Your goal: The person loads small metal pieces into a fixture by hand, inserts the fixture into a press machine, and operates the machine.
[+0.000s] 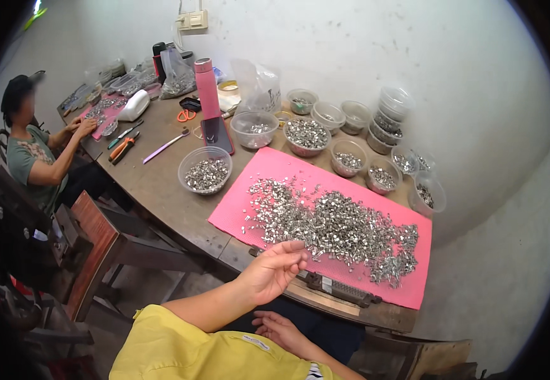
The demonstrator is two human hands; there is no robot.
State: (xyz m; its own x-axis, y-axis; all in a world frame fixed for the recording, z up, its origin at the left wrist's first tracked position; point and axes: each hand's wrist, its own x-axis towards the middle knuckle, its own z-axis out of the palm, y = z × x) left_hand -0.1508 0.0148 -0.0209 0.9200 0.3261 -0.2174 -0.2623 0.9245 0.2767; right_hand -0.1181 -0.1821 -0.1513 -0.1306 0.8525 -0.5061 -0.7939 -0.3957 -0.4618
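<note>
My left hand (277, 271) is held up at the front edge of a pink mat (243, 212), its thumb and fingertips pressed together. Whatever sits in that pinch is too small to make out. Lower down, below the table edge and close to my body, my right hand (282, 330) is loosely curled with its fingers a little apart; nothing shows in it. A wide heap of small silvery metal pieces (344, 221) covers much of the mat, just beyond my left hand. A clear plastic bowl (205, 171) with similar pieces stands left of the mat.
Several clear tubs (306, 136) of metal pieces line the mat's far side. Left of them are a pink bottle (206, 88), a phone (217, 135), orange scissors (187, 115), pliers (123, 149) and a toothbrush (166, 145). Another person (40, 145) works at the far left, beyond a wooden chair (97, 247).
</note>
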